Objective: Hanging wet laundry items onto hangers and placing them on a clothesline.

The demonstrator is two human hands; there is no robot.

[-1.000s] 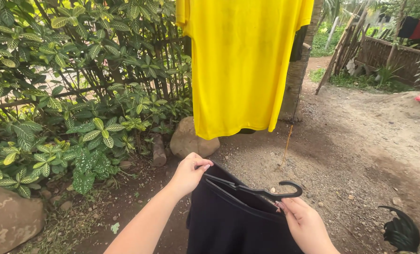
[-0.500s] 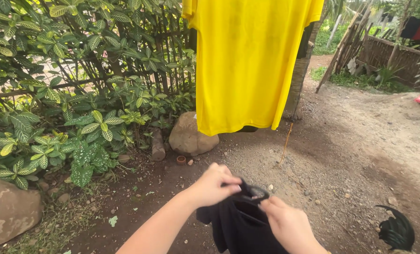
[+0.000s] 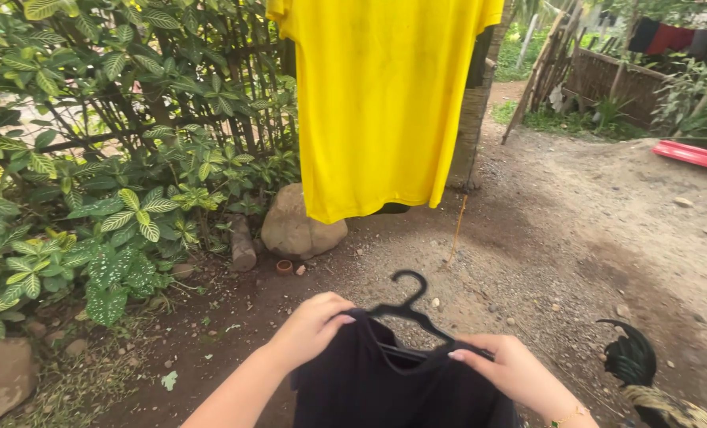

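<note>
Outdoors, we hold a black garment [image 3: 385,384] low in the frame, stretched between our two hands over bare dirt ground [image 3: 575,238]. Our left hand [image 3: 312,326] is closed on the fabric at one shoulder, fingers curled over the edge; our right hand [image 3: 508,366] pinches the other shoulder, a thin bracelet showing at the wrist. A black plastic hanger [image 3: 407,307] sits inside the neck opening, its hook standing upright above the collar, between our hands. Just beyond, a bright yellow T-shirt [image 3: 377,103] hangs in the air, its hem well above the ground and in front of a rounded rock [image 3: 290,231]. Dense green shrubs [image 3: 108,158] and a thin-slatted fence fill the left side. At lower right, the dark tail feathers of a rooster [image 3: 631,357] enter the frame, near our right hand but apart from it. Farther back at upper right we see a woven wooden fence [image 3: 607,79], dark and red clothes hanging above it, and a red object [image 3: 698,155] lying on the ground.
</note>
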